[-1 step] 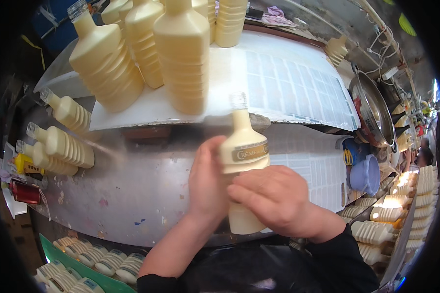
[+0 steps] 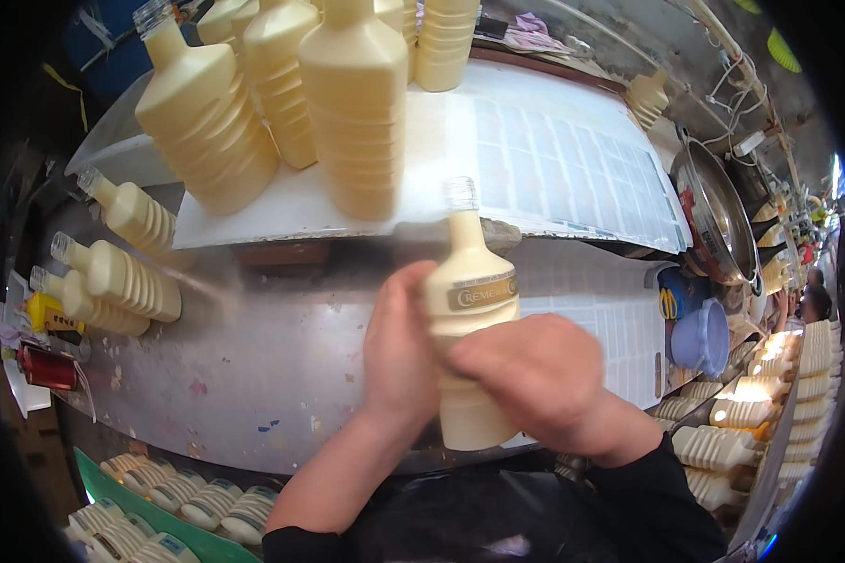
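The left hand (image 2: 404, 347), half-closed with its fingers hidden, holds the cream bottle (image 2: 469, 321) by its left side, probably steadying it; the label band (image 2: 483, 294) faces the wearer. The right hand (image 2: 540, 375), blurred and curled, crosses the bottle's front; I cannot tell whether it grips. At lower left, a green tray (image 2: 222, 548) holds bottles laid flat, perhaps so they cannot topple. Beyond the table (image 2: 225, 394), a purple bucket (image 2: 699, 336) hides its contents. Farther, uncapped bottles (image 2: 352, 122) stand beside label sheets (image 2: 573, 155), seemingly within reach.
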The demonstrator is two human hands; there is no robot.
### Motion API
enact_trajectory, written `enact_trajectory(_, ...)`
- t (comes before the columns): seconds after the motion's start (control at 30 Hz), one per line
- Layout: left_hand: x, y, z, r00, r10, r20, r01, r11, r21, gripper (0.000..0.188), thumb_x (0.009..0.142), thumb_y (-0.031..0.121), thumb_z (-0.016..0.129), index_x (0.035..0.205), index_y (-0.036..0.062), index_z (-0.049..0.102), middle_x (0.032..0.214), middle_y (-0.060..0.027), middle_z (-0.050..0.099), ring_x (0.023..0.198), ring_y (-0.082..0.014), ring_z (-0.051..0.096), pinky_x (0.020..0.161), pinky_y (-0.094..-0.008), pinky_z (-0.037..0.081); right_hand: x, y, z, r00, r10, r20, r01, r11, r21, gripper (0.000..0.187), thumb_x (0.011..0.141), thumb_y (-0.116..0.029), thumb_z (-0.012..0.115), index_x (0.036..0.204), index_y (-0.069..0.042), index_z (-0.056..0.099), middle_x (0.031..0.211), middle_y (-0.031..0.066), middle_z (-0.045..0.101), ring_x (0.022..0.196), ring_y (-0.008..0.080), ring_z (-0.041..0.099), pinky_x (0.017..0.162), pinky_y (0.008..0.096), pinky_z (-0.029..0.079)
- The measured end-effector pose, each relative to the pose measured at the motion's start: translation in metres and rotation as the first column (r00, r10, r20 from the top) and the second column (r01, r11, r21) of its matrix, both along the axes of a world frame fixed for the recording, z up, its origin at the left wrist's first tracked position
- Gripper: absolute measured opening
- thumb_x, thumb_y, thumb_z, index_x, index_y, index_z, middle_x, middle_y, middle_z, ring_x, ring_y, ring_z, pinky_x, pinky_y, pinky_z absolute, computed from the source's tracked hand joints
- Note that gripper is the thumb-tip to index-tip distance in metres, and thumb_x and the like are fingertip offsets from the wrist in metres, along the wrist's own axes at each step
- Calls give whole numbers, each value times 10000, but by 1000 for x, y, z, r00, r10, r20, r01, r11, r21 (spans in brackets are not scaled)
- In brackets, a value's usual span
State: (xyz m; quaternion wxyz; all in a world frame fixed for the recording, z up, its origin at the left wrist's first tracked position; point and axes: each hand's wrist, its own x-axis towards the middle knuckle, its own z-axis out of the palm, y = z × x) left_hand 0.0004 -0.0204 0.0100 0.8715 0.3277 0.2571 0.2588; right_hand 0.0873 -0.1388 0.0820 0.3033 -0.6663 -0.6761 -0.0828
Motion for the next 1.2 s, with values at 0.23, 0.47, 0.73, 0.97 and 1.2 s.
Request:
enact_trajectory(0.23, -2, 5, -5, 998, -53, 21, 53, 998, 31, 416, 1104, 378, 387, 1299, 34, 516, 1200, -80, 607, 1084, -159, 588, 976, -331, 485, 45, -16, -15, 372, -414, -830, 294, 901, -318, 260, 989, -157, 524, 1127, 8, 670, 807, -5, 552, 596, 35, 479, 519, 184, 373)
enact_trajectory(0.47, 4, 13, -22, 995, -52, -79, 72, 959, 276, 289, 1041, 248, 592, 1233, 38, 538, 1163, -68, 617, 1042, -112, 577, 923, -285, 492, 52, -2, -66, 265, -340, -902, 169, 938, -304, 334, 972, -215, 657, 1232, -7, 634, 922, 39, 678, 792, 62, 603, 704, 229, 494)
enact_trajectory(0.73, 2, 18, -30, 997, -32, -65, 51, 953, 300, 264, 1071, 253, 540, 1213, 30, 545, 1140, -71, 634, 1022, -104, 591, 914, -286, 507, 51, 1, -70, 256, -346, -903, 207, 932, -298, 365, 893, -281, 732, 1159, -34, 688, 732, -17, 594, 690, 55, 521, 635, 240, 439)
enact_trajectory(0.97, -2, 18, -21, 993, -58, -99, 92, 920, 382, 282, 1064, 238, 543, 1257, 33, 516, 1197, -90, 608, 1075, -119, 575, 952, -294, 490, 51, 1, -71, 270, -349, -897, 217, 930, -296, 391, 879, -303, 745, 1160, -37, 694, 691, -18, 560, 658, 57, 505, 604, 249, 426)
enact_trajectory(1.2, -2, 17, -21, 994, -51, -101, 89, 902, 423, 307, 1046, 230, 570, 1271, 34, 498, 1208, -106, 600, 1085, -130, 565, 959, -304, 480, 51, 0, -69, 257, -345, -903, 208, 932, -297, 401, 875, -316, 753, 1161, -41, 694, 687, -24, 550, 653, 58, 502, 596, 247, 420)
